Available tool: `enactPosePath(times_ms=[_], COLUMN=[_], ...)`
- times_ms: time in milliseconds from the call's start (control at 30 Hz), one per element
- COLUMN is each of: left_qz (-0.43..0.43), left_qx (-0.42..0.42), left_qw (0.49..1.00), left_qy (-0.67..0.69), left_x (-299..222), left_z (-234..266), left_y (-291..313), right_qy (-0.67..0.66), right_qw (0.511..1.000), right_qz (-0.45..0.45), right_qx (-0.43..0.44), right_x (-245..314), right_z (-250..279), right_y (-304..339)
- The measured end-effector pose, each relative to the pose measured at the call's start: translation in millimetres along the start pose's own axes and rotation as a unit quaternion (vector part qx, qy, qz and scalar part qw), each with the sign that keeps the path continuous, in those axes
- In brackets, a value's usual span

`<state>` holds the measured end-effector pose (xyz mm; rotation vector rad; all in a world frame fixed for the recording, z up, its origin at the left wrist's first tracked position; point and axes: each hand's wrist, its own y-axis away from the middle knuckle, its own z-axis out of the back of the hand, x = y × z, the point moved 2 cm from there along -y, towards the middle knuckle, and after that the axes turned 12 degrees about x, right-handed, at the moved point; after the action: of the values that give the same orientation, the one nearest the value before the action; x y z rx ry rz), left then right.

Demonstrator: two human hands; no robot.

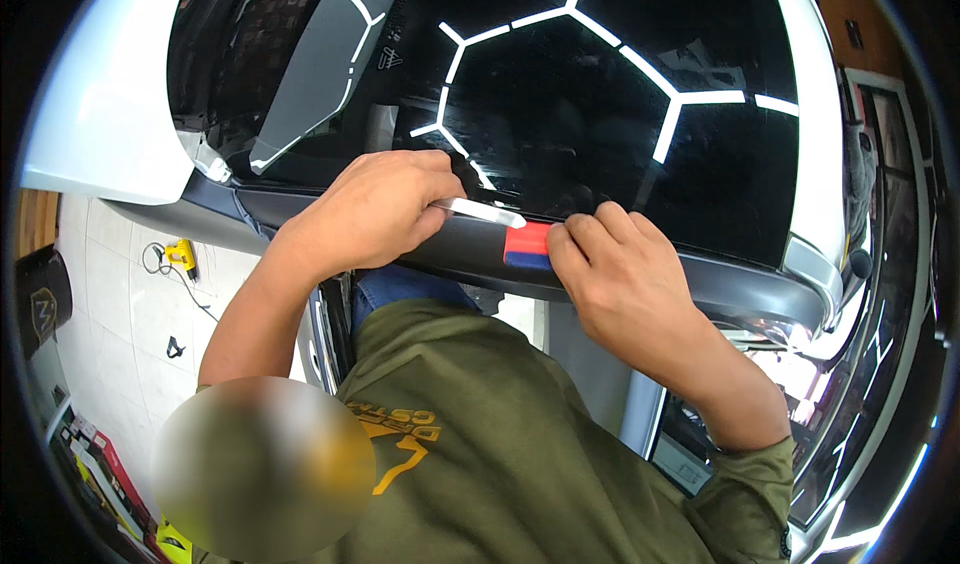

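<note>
My left hand (385, 209) is closed in a pinch around a slim white tool (485, 210) with a narrow tip, pointing right along the lower edge of a dark glossy car window (590, 114). Just right of the tip, a flat red and blue piece (528, 242) rests against the black trim (455, 249) below the glass. The fingers of my right hand (630, 269) are bent and closed on the right end of that piece. The white tip almost meets the red part; whether they touch I cannot tell. My fingertips hide part of both things.
White car body panels (105, 84) flank the glass, which mirrors bright hexagon-shaped lights. On the tiled floor (125, 309) at left lie a yellow corded gun-shaped tool (181, 255) and a small black object (175, 348). Boxes (105, 474) stand at the lower left.
</note>
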<state>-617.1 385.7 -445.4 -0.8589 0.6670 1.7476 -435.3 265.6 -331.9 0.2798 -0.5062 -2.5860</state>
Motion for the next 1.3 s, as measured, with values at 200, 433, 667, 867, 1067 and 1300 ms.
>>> enactPosePath(times_ms=[200,433,667,867,1067,1300], left_qz=[-0.008,0.043,0.029,0.047,0.085,0.103], left_qx=[-0.011,0.022,-0.019,-0.026,-0.038,-0.021], left_qw=[1.000,0.998,0.998,0.998,0.995,0.994], left_qy=[0.017,0.049,0.054,0.014,-0.048,0.035], left_x=[14,30,45,46,65,87], left_z=[-1,6,0,2,7,10], left_y=[7,19,37,32,53,81], right_qy=[-0.009,-0.009,0.014,0.006,-0.009,0.010], right_qw=[1.000,1.000,0.999,0.999,0.998,0.999], right_qz=[0.001,0.011,0.027,0.034,0.048,0.030], right_qx=[0.005,0.017,-0.033,-0.018,-0.032,-0.032], right_x=[5,14,31,34,43,72], right_z=[-3,-6,-17,-16,-22,-33], right_y=[-19,-40,-51,-61,-84,-117])
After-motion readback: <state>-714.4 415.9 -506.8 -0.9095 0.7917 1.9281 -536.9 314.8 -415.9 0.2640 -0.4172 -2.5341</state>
